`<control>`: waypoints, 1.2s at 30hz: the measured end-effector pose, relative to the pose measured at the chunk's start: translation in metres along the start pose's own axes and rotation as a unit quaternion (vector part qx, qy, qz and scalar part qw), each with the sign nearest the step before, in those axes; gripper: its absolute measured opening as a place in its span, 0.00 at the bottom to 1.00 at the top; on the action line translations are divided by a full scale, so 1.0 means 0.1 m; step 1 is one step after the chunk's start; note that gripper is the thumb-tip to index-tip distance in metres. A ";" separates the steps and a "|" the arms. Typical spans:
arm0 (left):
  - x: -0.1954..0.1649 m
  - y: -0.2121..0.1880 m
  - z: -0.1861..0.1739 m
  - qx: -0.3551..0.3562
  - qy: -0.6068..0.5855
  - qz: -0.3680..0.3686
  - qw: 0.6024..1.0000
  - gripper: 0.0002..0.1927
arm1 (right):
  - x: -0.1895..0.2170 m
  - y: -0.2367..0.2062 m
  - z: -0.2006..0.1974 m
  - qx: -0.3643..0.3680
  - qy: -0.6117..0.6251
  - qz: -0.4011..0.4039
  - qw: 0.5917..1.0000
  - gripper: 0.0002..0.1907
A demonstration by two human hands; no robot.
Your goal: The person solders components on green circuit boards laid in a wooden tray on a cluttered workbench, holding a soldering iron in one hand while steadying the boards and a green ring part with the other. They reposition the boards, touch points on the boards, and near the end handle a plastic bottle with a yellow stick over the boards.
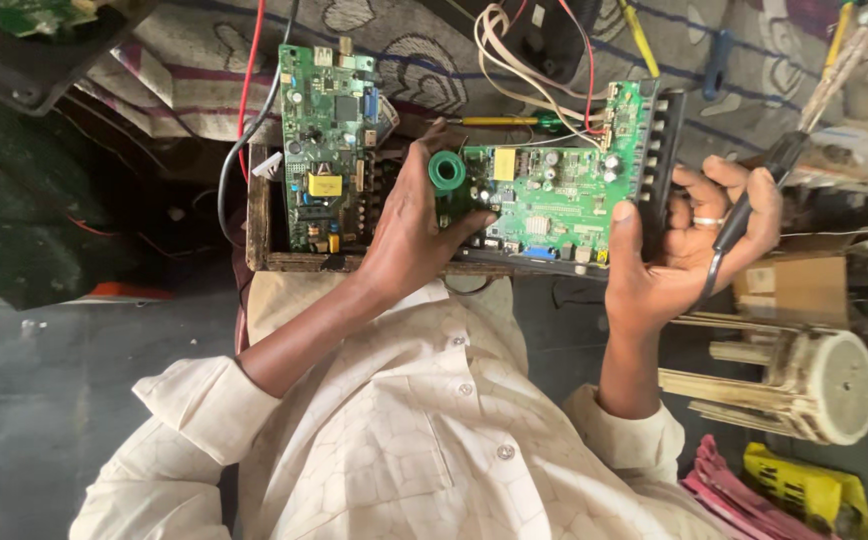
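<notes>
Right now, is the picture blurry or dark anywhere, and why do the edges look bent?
In the head view, the green circuit board between the left hand and right hand is bright and sharp; the floor at lower left lies in dim shadow; the wide lens curves the picture towards its edges; the white roll looks slightly soft.

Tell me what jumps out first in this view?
A green circuit board sits at centre, gripped at both ends: the left hand also holds a green tape roll, and the right hand also grips a black-handled tool. A second green circuit board stands upright to the left on a wooden tray.
</notes>
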State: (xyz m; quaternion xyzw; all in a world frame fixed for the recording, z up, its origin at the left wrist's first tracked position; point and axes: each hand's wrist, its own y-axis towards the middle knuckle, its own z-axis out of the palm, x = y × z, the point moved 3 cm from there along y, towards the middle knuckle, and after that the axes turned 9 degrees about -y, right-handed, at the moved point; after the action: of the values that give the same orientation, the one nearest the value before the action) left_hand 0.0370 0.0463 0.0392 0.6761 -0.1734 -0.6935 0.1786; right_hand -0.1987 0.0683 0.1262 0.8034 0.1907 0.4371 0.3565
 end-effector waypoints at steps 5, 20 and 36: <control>-0.07 -0.19 -0.18 -0.011 -0.010 0.003 1.000 0.41 | 0.32 -0.07 0.10 0.016 -0.008 -0.008 1.000 0.43; -0.11 -0.22 -0.20 0.011 -0.045 -0.004 0.999 0.35 | 0.46 0.00 0.15 0.035 -0.028 0.000 0.999 0.42; -0.11 -0.25 -0.28 -0.006 -0.040 0.001 0.999 0.34 | 0.30 -0.06 0.15 0.047 -0.044 0.034 0.997 0.42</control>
State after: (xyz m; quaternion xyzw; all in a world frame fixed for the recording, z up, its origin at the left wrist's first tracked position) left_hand 0.0645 0.0733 0.0364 0.6465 -0.1766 -0.7209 0.1766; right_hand -0.1697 0.0849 0.1331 0.8438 0.1677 0.4042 0.3108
